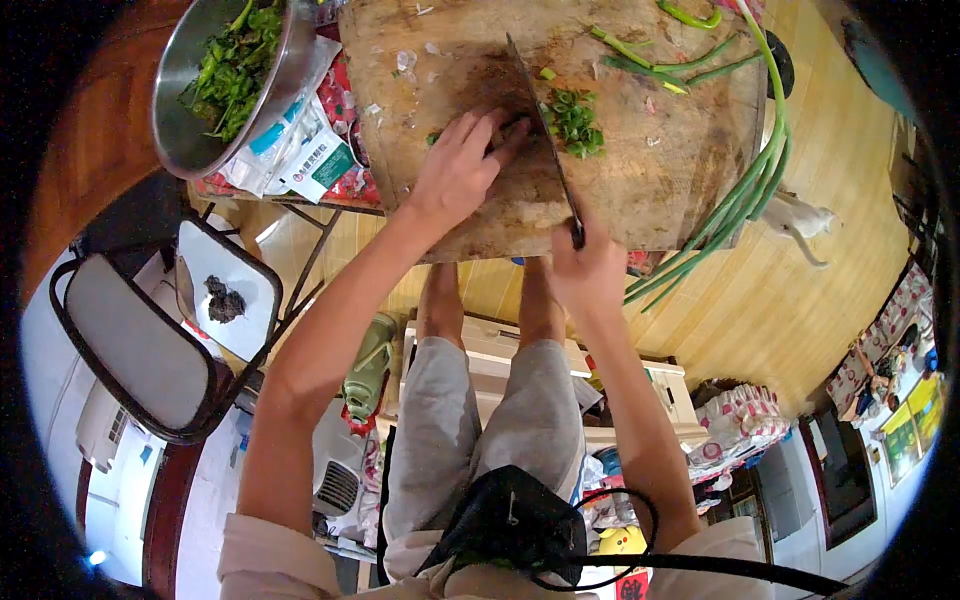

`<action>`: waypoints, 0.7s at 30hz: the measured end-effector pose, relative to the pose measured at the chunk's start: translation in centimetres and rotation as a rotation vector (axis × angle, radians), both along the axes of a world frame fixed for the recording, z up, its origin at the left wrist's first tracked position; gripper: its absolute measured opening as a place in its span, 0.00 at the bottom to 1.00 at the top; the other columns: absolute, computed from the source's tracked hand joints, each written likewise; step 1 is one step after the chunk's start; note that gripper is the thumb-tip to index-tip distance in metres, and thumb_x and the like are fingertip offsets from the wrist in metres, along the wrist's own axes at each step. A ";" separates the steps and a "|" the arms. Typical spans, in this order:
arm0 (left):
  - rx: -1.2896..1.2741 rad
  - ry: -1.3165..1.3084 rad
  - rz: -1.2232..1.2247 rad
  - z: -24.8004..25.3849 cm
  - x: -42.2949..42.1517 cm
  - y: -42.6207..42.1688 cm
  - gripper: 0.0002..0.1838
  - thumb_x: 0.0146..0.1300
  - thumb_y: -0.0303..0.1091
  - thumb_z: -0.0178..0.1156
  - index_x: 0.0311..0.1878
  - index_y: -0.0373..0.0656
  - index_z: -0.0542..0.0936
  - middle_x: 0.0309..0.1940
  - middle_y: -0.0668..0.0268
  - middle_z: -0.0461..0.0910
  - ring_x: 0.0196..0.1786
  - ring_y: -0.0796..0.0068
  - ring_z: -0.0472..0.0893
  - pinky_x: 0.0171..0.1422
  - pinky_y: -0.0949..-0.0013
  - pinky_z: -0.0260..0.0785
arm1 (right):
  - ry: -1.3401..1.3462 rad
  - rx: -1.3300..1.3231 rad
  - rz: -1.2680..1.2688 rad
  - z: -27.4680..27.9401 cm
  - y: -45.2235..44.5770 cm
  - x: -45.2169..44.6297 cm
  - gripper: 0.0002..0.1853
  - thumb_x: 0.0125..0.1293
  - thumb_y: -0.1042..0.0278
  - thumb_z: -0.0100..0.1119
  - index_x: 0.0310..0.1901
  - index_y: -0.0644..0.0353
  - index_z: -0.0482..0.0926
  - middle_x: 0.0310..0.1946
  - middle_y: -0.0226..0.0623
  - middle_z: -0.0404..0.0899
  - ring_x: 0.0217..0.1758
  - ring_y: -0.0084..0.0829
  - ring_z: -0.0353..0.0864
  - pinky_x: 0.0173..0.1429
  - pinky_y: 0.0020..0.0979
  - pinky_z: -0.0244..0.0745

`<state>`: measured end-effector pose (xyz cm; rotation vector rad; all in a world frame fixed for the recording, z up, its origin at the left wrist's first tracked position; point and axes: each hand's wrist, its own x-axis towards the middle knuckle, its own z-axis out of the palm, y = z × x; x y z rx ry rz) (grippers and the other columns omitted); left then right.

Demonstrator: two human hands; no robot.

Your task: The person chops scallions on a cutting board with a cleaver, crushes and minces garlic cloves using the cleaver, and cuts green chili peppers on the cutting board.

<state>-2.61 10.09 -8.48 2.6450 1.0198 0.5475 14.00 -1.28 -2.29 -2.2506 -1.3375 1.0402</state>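
My right hand (590, 270) is wrapped round the handle of a kitchen knife (545, 125), whose dark blade stands on edge on the wooden cutting board (660, 190). Close to the left side of that blade, my left hand (462, 165) presses down with its fingers bent and drawn together. A bit of green shows past its outer edge, but what lies under the fingers is hidden. Chopped scallion (573, 122) is heaped against the right side of the blade. Longer cut scallion lengths (670, 68) lie at the board's far right.
Long whole scallions (760, 185) hang over the board's right edge. A steel bowl (170, 120) of green peppers stands at the left, beside a white packet (315, 165). A folding chair (140, 340) is at lower left. A white cat (797, 218) is on the floor at right.
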 end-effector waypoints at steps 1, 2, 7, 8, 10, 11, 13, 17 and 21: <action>0.002 -0.008 0.011 0.0 -0.1 0.0 0.27 0.51 0.28 0.54 0.58 0.40 0.78 0.51 0.58 0.75 0.54 0.57 0.75 0.56 0.58 0.74 | 0.001 0.001 0.000 0.5 -0.6 0.4 0.28 0.62 0.62 0.58 0.66 0.48 0.70 0.24 0.52 0.80 0.25 0.51 0.81 0.33 0.46 0.78; 0.003 -0.008 0.011 -0.1 0.0 0.1 0.27 0.51 0.28 0.54 0.58 0.40 0.78 0.51 0.58 0.75 0.54 0.57 0.75 0.56 0.58 0.74 | 0.012 -0.062 -0.010 1.1 -1.4 0.9 0.28 0.62 0.62 0.58 0.66 0.48 0.70 0.23 0.51 0.80 0.24 0.51 0.81 0.31 0.45 0.78; 0.013 -0.107 0.050 -0.8 0.1 0.1 0.24 0.50 0.27 0.56 0.53 0.40 0.81 0.46 0.59 0.78 0.50 0.59 0.78 0.52 0.61 0.76 | 0.083 -0.252 -0.074 3.7 -3.0 1.2 0.28 0.63 0.62 0.57 0.67 0.47 0.70 0.18 0.48 0.77 0.21 0.48 0.79 0.29 0.43 0.76; 0.012 -0.108 0.048 -0.9 0.2 0.1 0.24 0.50 0.27 0.56 0.53 0.40 0.81 0.46 0.59 0.78 0.50 0.59 0.78 0.52 0.61 0.76 | 0.064 -0.233 -0.046 4.1 -3.3 1.2 0.28 0.64 0.62 0.57 0.67 0.47 0.70 0.18 0.48 0.77 0.21 0.47 0.79 0.28 0.43 0.76; -0.017 -0.181 0.041 -1.2 0.1 0.4 0.22 0.49 0.28 0.57 0.51 0.40 0.81 0.45 0.60 0.80 0.50 0.60 0.79 0.52 0.61 0.76 | 0.046 -0.215 -0.019 4.4 -3.6 0.9 0.28 0.64 0.62 0.57 0.67 0.47 0.70 0.18 0.47 0.77 0.20 0.46 0.79 0.28 0.43 0.75; -0.014 -0.183 0.038 -1.2 0.1 0.5 0.22 0.49 0.28 0.57 0.51 0.40 0.81 0.45 0.60 0.80 0.50 0.60 0.79 0.52 0.61 0.76 | 0.067 -0.246 -0.033 4.5 -3.6 0.6 0.28 0.64 0.62 0.56 0.67 0.48 0.70 0.18 0.47 0.77 0.20 0.46 0.79 0.28 0.43 0.75; 0.034 -0.159 0.041 -1.0 0.1 0.8 0.21 0.48 0.28 0.58 0.49 0.40 0.82 0.46 0.60 0.80 0.51 0.60 0.80 0.52 0.61 0.76 | 0.087 -0.272 -0.048 4.3 -3.6 0.5 0.28 0.64 0.62 0.56 0.67 0.48 0.70 0.17 0.48 0.77 0.20 0.46 0.79 0.28 0.44 0.75; 0.052 -0.101 0.037 -0.5 0.0 0.3 0.20 0.49 0.28 0.58 0.48 0.40 0.83 0.48 0.59 0.79 0.53 0.59 0.79 0.53 0.60 0.76 | 0.069 -0.254 -0.023 3.6 -3.6 0.1 0.29 0.63 0.63 0.56 0.68 0.47 0.69 0.18 0.48 0.77 0.21 0.47 0.80 0.29 0.45 0.75; 0.026 -0.058 0.070 -0.9 0.4 -0.1 0.20 0.49 0.27 0.58 0.49 0.39 0.83 0.51 0.56 0.77 0.55 0.56 0.77 0.55 0.59 0.74 | 0.104 -0.248 -0.015 2.8 -2.8 -0.6 0.29 0.63 0.64 0.55 0.68 0.47 0.68 0.20 0.52 0.78 0.24 0.52 0.80 0.32 0.49 0.76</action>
